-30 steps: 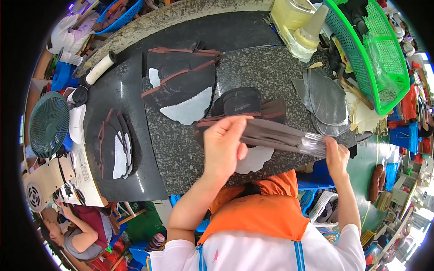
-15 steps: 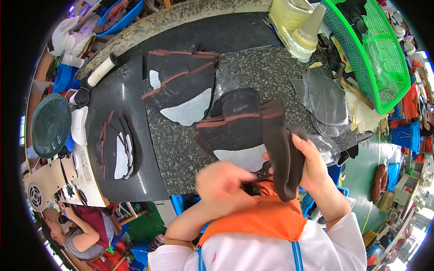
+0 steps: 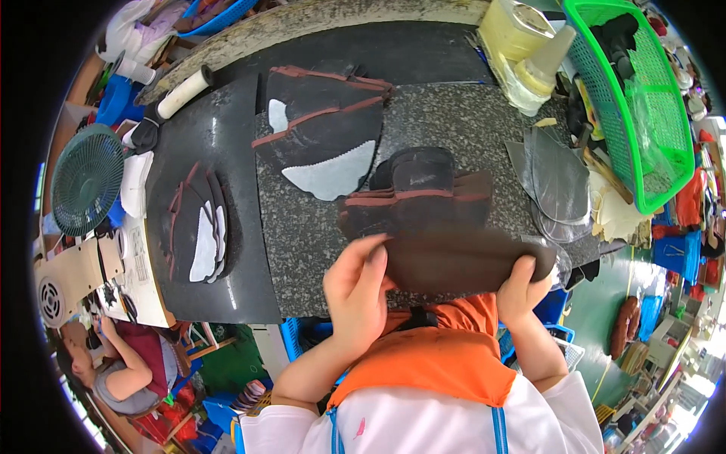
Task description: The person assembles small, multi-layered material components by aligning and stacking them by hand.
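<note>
A dark brown, flexible shoe-upper-like piece [image 3: 454, 262] is stretched sideways in front of my body, above the near edge of the work surface. My left hand [image 3: 354, 291] pinches its left end between thumb and fingers. At the other end my right hand [image 3: 525, 291] grips it, thumb on top. Just behind it lies a stack of dark cut pieces [image 3: 417, 203] with reddish-brown edging, partly covered by the held piece. Farther back to the left is another dark stack [image 3: 325, 129] with white backing patches. A smaller stack [image 3: 200, 227] rests at far left.
A green plastic basket [image 3: 643, 151] and a yellowish tub [image 3: 514, 30] with a cone-shaped container [image 3: 546, 60] stand at the back right. Clear plastic sheets [image 3: 552, 178] lie near them. A green fan [image 3: 87, 179] is at left; a person [image 3: 132, 371] sits at lower left.
My left hand has come up and taken the piece's left end. The piece has turned from hanging upright in my right hand to lying level between both hands.
</note>
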Available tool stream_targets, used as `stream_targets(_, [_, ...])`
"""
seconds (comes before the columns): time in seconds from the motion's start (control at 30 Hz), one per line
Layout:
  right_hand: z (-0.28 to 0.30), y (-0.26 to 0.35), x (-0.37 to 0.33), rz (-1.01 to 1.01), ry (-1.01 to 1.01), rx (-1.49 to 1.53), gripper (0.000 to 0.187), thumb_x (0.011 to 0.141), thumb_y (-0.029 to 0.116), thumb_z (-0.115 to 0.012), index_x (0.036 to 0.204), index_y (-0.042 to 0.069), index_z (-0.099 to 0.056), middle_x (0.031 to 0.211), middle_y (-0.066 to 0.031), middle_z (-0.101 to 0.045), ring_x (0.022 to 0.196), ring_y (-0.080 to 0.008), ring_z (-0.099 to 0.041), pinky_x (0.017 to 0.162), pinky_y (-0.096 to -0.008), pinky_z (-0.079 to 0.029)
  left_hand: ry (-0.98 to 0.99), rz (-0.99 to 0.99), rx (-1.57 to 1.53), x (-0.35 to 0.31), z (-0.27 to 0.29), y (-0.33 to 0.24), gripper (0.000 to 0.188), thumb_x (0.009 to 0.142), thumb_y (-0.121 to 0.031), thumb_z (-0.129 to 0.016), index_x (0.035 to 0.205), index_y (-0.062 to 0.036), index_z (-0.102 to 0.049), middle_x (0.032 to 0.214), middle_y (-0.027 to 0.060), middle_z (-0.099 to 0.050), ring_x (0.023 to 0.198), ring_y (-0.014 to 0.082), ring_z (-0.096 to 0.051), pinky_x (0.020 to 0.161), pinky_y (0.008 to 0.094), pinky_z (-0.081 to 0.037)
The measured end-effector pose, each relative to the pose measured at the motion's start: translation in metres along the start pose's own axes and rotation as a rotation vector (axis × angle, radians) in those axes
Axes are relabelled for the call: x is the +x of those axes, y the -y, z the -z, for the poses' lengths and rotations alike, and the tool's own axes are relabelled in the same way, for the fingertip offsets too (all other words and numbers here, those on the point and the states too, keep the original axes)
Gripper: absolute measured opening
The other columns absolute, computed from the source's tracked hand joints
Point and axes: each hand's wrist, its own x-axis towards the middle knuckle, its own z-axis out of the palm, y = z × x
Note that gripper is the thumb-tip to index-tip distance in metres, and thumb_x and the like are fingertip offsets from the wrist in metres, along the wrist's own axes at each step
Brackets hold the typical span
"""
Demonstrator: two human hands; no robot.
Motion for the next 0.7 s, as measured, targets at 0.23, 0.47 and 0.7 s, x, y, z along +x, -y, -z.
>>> stream_targets(0.23, [-0.020, -0.001, 0.018, -0.110, 0.436, -0.192, 0.011, 0.083, 0.005, -0.069, 0.091, -0.002, -0.069, 0.077, -0.0119, -0.067, 0.060, -0.0201, -0.063, 0.056, -0.0288, -0.048, -0.125, -0.619, 1.127, 0.027, 0.039, 0.005, 0.008, 0.080, -0.002, -0.070, 0.082, -0.0022, -0.062, 0.088, 0.0074, -0.065, 0.084, 0.0222, -0.055, 0.071, 0.0316, -0.044])
stream_targets(0.47, [-0.034, -0.005, 0.032, -0.274, 0.382, -0.142, 0.013, 0.083, 0.007, -0.070, 0.095, 0.000, -0.070, 0.076, -0.0104, -0.067, 0.060, -0.0159, -0.062, 0.056, -0.0278, -0.047, -0.170, -0.635, 1.214, 0.051, 0.044, 0.016, 0.015, 0.077, -0.008, -0.073, 0.078, -0.0051, -0.059, 0.086, 0.0057, -0.063, 0.089, 0.0264, -0.053, 0.082, 0.0374, -0.039])
stream_targets(0.7, [-0.032, 0.010, 0.049, -0.563, 0.537, -0.137, 0.019, 0.084, 0.010, -0.070, 0.102, 0.002, -0.069, 0.078, -0.0098, -0.068, 0.063, -0.0168, -0.066, 0.060, -0.0263, -0.049, -0.130, -0.543, 1.313, 0.057, 0.049, 0.003, 0.015, 0.077, -0.008, -0.073, 0.076, -0.0053, -0.058, 0.085, 0.0046, -0.063, 0.085, 0.0255, -0.055, 0.080, 0.0361, -0.040])
